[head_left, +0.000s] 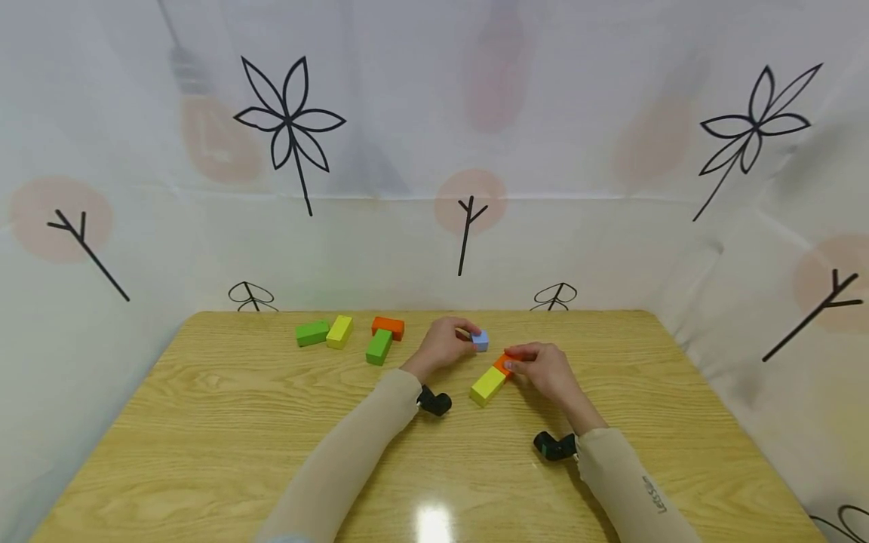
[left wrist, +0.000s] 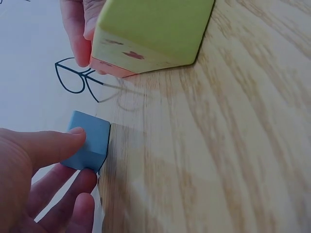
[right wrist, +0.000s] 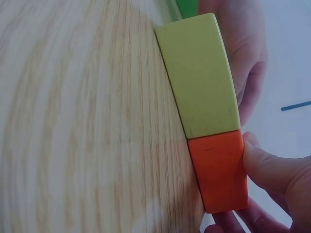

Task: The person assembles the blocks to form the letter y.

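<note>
Between thumb and fingers my left hand (head_left: 444,345) pinches a small blue block (head_left: 480,342), which stands on the table; the left wrist view shows the thumb on the face of the blue block (left wrist: 90,141). My right hand (head_left: 545,368) pinches an orange block (head_left: 505,364) from its sides. End to end with it lies a longer yellow block (head_left: 488,385). In the right wrist view the orange block (right wrist: 218,170) touches the yellow block (right wrist: 201,75), both flat on the wood.
Left of my hands, a green block (head_left: 379,347) meets a red-orange block (head_left: 388,326) in a T shape. Farther left lie a yellow block (head_left: 340,332) and another green block (head_left: 312,333). The wooden table (head_left: 271,445) ends at a printed cloth wall (head_left: 380,256).
</note>
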{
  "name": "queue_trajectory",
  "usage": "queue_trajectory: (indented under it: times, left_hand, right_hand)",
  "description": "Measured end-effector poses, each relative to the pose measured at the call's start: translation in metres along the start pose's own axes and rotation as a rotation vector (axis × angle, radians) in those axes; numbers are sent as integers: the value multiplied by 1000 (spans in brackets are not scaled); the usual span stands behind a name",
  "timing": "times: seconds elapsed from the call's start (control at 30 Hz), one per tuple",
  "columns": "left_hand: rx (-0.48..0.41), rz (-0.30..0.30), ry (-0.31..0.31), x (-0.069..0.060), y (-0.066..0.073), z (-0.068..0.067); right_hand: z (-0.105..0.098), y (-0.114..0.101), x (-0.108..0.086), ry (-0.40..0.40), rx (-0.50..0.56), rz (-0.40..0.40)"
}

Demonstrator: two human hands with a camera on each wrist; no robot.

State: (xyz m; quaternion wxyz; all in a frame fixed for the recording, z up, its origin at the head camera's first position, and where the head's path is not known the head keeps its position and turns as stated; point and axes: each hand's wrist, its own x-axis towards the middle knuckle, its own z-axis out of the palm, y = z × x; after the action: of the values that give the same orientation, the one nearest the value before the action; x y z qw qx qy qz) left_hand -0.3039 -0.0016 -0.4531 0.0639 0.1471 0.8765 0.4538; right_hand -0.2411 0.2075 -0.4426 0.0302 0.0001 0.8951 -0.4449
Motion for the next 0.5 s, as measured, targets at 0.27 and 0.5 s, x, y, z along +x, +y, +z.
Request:
queue_trajectory:
  times: [0.27,0.5]
  left_hand:
    - [-5,1,11,-1,1,-2]
    - [-22,11,12,-5,1,-6]
  right_hand:
    - [0,1,0,6,5,-15]
    - [0,0,0,-3,15,10]
